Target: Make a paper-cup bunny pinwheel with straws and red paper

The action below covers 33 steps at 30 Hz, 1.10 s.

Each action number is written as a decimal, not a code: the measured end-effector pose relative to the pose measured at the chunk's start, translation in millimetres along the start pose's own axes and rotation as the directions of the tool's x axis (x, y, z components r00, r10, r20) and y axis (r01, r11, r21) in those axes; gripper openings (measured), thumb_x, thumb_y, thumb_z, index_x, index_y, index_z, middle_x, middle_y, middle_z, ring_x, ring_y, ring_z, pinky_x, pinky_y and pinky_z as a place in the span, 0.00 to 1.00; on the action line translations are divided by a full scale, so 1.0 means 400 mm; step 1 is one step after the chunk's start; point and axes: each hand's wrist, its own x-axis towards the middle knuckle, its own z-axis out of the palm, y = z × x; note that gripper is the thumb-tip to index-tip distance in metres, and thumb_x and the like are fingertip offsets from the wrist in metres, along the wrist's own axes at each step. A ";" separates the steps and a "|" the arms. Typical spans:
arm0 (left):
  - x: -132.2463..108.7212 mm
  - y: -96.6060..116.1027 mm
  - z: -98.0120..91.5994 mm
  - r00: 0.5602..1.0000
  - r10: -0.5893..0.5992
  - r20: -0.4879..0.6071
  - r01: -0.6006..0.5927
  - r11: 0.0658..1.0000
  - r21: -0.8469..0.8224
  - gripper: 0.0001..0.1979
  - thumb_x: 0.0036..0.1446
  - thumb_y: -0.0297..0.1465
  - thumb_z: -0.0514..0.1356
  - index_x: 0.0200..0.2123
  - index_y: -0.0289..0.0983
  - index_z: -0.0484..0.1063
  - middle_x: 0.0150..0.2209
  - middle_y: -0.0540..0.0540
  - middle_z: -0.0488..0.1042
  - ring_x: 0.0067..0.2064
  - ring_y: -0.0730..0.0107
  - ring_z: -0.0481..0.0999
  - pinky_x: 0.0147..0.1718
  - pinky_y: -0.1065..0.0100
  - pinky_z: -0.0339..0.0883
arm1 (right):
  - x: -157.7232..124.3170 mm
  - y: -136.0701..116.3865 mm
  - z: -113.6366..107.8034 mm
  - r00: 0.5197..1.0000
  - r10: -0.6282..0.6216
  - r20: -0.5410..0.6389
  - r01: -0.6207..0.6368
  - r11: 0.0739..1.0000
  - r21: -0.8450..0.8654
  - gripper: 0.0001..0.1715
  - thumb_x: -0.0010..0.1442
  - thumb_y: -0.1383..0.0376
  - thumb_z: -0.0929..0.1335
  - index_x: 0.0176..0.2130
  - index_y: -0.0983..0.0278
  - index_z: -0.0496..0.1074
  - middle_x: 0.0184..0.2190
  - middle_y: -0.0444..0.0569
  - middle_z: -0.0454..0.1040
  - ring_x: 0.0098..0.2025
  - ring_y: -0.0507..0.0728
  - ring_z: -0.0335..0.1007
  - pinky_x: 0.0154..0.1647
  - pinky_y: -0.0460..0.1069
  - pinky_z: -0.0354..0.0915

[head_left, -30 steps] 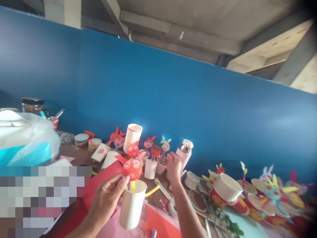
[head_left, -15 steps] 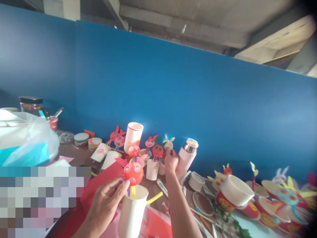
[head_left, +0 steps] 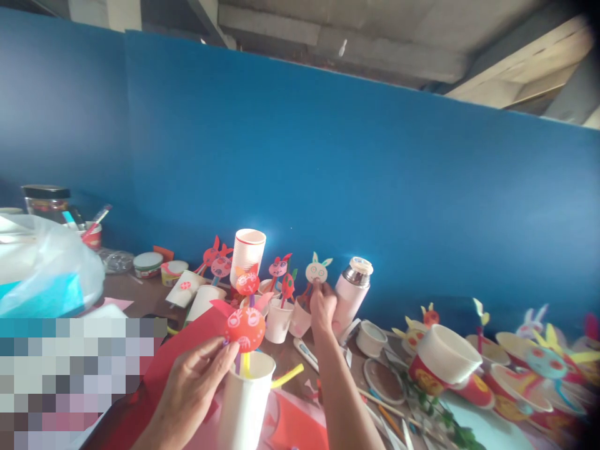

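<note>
My left hand [head_left: 194, 387] grips a white paper cup [head_left: 241, 406] at the bottom of the view; its thumb and fingers touch the red paper face [head_left: 244, 328] on straws that stick out of the cup. A yellow straw [head_left: 285, 376] bends out to the right. My right hand [head_left: 322, 306] reaches forward and pinches the stick of a cream rabbit-face puppet [head_left: 317, 272], which stands in a small white cup [head_left: 300, 320]. A pink-and-steel flask [head_left: 351, 292] stands just right of that hand.
Other face puppets in cups [head_left: 277, 312] and a tall cup stack [head_left: 247, 255] stand by the blue wall [head_left: 328, 175]. Red-rimmed bowls [head_left: 443, 359] and paper crafts crowd the right. A plastic bag [head_left: 42, 269], jars and red paper [head_left: 187, 350] lie left.
My right hand has moved forward and closed on the rabbit puppet's stick, lifting it a little. My left hand has kept hold of the cup, which has sunk slightly in view.
</note>
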 end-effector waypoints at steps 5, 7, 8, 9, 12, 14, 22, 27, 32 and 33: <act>-0.021 -0.008 0.023 1.000 0.002 0.018 -0.001 1.000 -0.029 0.20 0.46 0.46 0.60 0.20 0.37 0.60 0.18 0.55 0.55 0.22 0.76 0.57 0.20 0.77 0.55 | 0.006 0.006 -0.002 0.997 -0.062 -0.049 0.059 0.996 -0.066 0.18 0.61 0.56 0.62 0.36 0.67 0.72 0.26 0.47 0.75 0.26 0.54 0.70 0.28 0.48 0.65; -0.032 -0.005 0.032 1.000 -0.003 0.007 0.003 0.999 -0.047 0.20 0.47 0.47 0.58 0.20 0.37 0.60 0.19 0.55 0.53 0.22 0.77 0.53 0.19 0.77 0.50 | -0.006 0.003 -0.006 0.995 -0.084 -0.045 0.080 0.993 -0.086 0.21 0.58 0.56 0.61 0.39 0.68 0.73 0.24 0.50 0.77 0.26 0.58 0.72 0.28 0.49 0.63; -0.035 -0.002 0.034 1.000 -0.009 0.015 0.010 0.999 -0.046 0.21 0.48 0.48 0.58 0.20 0.37 0.59 0.19 0.56 0.52 0.22 0.78 0.51 0.18 0.77 0.48 | -0.014 0.000 -0.008 0.995 -0.093 -0.042 0.088 0.991 -0.098 0.23 0.56 0.56 0.61 0.42 0.69 0.73 0.25 0.52 0.78 0.27 0.59 0.72 0.29 0.50 0.63; -0.037 0.000 0.034 0.999 -0.003 0.038 0.005 0.999 -0.053 0.21 0.49 0.48 0.57 0.20 0.37 0.57 0.19 0.56 0.50 0.22 0.78 0.50 0.18 0.77 0.46 | -0.024 -0.003 -0.010 0.994 -0.101 -0.040 0.096 0.989 -0.114 0.25 0.55 0.56 0.62 0.44 0.70 0.72 0.26 0.53 0.78 0.28 0.61 0.72 0.30 0.50 0.63; -0.036 0.003 0.026 0.991 0.042 0.126 -0.034 0.997 -0.069 0.21 0.52 0.47 0.55 0.20 0.37 0.55 0.20 0.56 0.47 0.23 0.78 0.49 0.20 0.76 0.45 | -0.056 -0.014 -0.020 0.992 -0.117 -0.037 0.109 0.979 -0.172 0.31 0.52 0.57 0.62 0.51 0.72 0.68 0.32 0.56 0.78 0.34 0.64 0.72 0.36 0.53 0.63; -0.035 0.002 0.020 0.984 0.063 0.169 -0.049 0.995 -0.083 0.21 0.54 0.46 0.54 0.21 0.37 0.54 0.21 0.56 0.47 0.24 0.77 0.48 0.21 0.75 0.45 | -0.076 -0.021 -0.030 0.992 -0.115 -0.043 0.103 0.972 -0.213 0.35 0.51 0.57 0.62 0.55 0.73 0.64 0.34 0.59 0.77 0.39 0.66 0.71 0.40 0.55 0.62; -0.054 -0.007 0.029 0.970 0.033 0.239 -0.016 0.997 -0.075 0.20 0.56 0.43 0.53 0.21 0.38 0.52 0.20 0.56 0.47 0.23 0.78 0.49 0.21 0.74 0.45 | -0.137 -0.020 -0.081 0.990 -0.141 0.008 0.140 0.967 -0.213 0.31 0.53 0.53 0.63 0.52 0.67 0.66 0.45 0.57 0.73 0.42 0.63 0.71 0.41 0.53 0.64; -0.057 -0.010 0.035 0.955 0.086 0.284 -0.058 0.993 -0.106 0.19 0.56 0.43 0.52 0.20 0.37 0.53 0.20 0.55 0.48 0.24 0.77 0.49 0.22 0.72 0.45 | -0.191 -0.043 -0.095 0.992 -0.081 0.098 0.088 0.994 -0.070 0.26 0.52 0.51 0.65 0.43 0.67 0.72 0.31 0.52 0.77 0.31 0.59 0.73 0.28 0.48 0.67; -0.052 -0.018 0.038 0.967 0.078 0.243 -0.056 0.994 -0.097 0.17 0.55 0.40 0.52 0.20 0.37 0.54 0.19 0.55 0.49 0.23 0.77 0.49 0.21 0.71 0.43 | -0.231 -0.069 -0.089 0.976 -0.075 0.205 0.082 0.996 -0.029 0.21 0.52 0.54 0.66 0.40 0.66 0.72 0.29 0.49 0.77 0.29 0.57 0.72 0.28 0.47 0.68; -0.051 -0.019 0.039 0.970 0.069 0.231 -0.046 0.994 -0.103 0.17 0.55 0.39 0.52 0.19 0.37 0.53 0.19 0.55 0.48 0.23 0.77 0.49 0.21 0.71 0.43 | -0.238 -0.072 -0.086 0.973 -0.067 0.221 0.075 0.997 -0.027 0.20 0.52 0.55 0.66 0.39 0.66 0.72 0.29 0.48 0.77 0.29 0.57 0.72 0.28 0.47 0.67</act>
